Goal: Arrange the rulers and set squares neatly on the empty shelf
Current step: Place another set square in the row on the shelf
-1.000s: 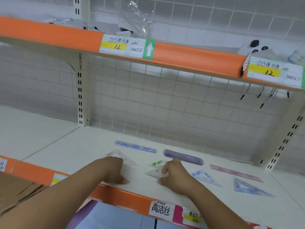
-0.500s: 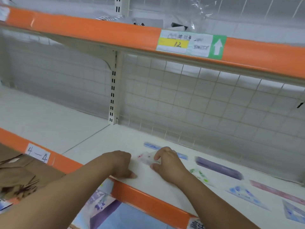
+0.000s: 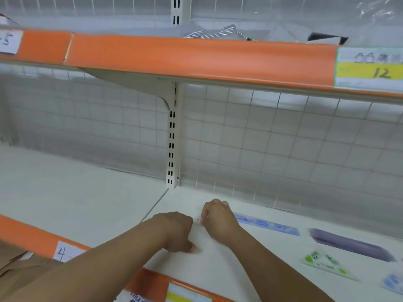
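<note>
On the white lower shelf my right hand curls over a clear set square; only a thin sliver of it shows between my hands. My left hand sits just left of it with fingers curled and the thumb tip on the shelf. I cannot tell whether it touches the set square. To the right lie a blue ruler, a purple ruler, a green-printed set square and a blue set square at the frame edge.
A slotted upright and a wire grid back panel close the rear. The upper shelf's orange rail hangs overhead with a price label. Brown cardboard sits low at the left.
Both hands have slid left along the shelf with the clear set square, towards the upright. The view has panned left, pushing the other rulers and set squares to the right edge.
</note>
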The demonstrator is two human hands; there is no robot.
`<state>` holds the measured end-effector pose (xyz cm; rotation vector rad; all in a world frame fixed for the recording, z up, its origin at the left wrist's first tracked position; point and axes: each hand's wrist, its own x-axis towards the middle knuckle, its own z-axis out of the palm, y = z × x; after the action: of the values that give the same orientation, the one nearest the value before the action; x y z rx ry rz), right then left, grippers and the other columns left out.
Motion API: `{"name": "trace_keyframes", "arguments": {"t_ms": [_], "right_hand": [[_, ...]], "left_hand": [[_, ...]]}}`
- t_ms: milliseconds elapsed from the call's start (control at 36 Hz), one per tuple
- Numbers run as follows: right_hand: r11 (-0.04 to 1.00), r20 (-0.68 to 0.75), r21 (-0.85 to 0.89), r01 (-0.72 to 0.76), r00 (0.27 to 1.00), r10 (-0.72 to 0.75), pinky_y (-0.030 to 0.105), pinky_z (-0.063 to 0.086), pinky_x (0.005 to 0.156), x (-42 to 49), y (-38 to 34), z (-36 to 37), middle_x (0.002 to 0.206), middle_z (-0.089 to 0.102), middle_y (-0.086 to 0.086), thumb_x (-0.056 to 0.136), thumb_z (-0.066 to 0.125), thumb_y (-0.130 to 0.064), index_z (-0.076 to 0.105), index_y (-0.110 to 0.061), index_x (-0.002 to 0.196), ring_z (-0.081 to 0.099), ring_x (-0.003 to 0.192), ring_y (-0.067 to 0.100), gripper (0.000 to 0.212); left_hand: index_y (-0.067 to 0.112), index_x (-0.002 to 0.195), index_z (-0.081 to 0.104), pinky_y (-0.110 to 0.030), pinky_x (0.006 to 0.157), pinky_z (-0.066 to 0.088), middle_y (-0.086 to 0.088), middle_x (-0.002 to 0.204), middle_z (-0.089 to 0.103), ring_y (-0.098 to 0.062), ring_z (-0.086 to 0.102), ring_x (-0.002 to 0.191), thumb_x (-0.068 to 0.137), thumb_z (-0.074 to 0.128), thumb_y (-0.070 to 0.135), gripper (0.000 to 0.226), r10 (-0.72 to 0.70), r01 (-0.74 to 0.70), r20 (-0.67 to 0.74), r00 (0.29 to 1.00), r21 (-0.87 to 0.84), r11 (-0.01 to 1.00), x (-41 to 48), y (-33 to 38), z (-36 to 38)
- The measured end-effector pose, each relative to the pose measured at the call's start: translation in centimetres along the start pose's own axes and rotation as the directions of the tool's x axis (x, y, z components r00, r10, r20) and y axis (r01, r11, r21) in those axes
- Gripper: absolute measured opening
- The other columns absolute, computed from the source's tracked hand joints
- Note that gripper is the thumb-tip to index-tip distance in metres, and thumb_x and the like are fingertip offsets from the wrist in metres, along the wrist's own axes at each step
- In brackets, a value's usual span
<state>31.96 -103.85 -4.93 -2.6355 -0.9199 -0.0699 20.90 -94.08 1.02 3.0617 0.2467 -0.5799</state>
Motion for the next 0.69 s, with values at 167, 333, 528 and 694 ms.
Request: {"name": "trace_keyframes", "arguments": {"t_ms": [167,333,528,694], "right_hand": [[0.995,0.043,-0.1,0.011,0.999,-0.007,0.029,0.044,0.087,1.5,0.0,1.1,0.108,0.065,0.005,0.091,0.052,-0.015,0.067,-0.013,0.102,0.055,0.104,0.024,0.019],[0.971,0.155,-0.24,0.012,0.988,0.026,0.026,0.037,0.07,1.0,-0.7,1.7,0.08,0.057,0.008,0.084,0.046,-0.001,0.061,-0.012,0.091,0.055,0.086,0.026,0.02],[0.981,0.17,-0.181,0.076,0.984,-0.045,0.028,0.037,0.071,1.1,-2.0,3.0,0.108,0.062,0.011,0.088,0.045,-0.008,0.061,-0.009,0.093,0.057,0.103,0.03,0.017],[0.989,0.151,-0.123,0.084,0.986,-0.065,0.03,0.041,0.08,1.1,-1.4,2.9,0.108,0.061,0.008,0.089,0.045,-0.013,0.064,-0.008,0.097,0.056,0.104,0.028,0.021]], "left_hand": [[0.014,0.134,0.044,-0.032,0.091,0.04,-0.005,0.131,0.053,-0.024,0.051,0.119,0.092,0.05,0.055,0.059,0.036,-0.036,0.042,0.998,0.005,0.999,0.4,-1.0,0.7],[0.013,0.135,0.042,-0.033,0.095,0.039,-0.004,0.134,0.051,-0.023,0.049,0.122,0.092,0.049,0.056,0.061,0.062,-0.062,0.046,0.997,0.005,0.998,0.9,-1.8,0.8],[0.017,0.14,0.037,-0.033,0.099,0.037,-0.002,0.14,0.046,-0.023,0.045,0.128,0.094,0.049,0.052,0.06,0.121,-0.121,0.025,0.992,-0.003,0.993,0.6,-1.9,0.7],[0.015,0.139,0.038,-0.036,0.1,0.039,-0.004,0.137,0.048,-0.024,0.046,0.125,0.093,0.049,0.055,0.062,0.12,-0.121,0.026,0.992,0.016,0.993,0.8,-1.9,1.0]]}}
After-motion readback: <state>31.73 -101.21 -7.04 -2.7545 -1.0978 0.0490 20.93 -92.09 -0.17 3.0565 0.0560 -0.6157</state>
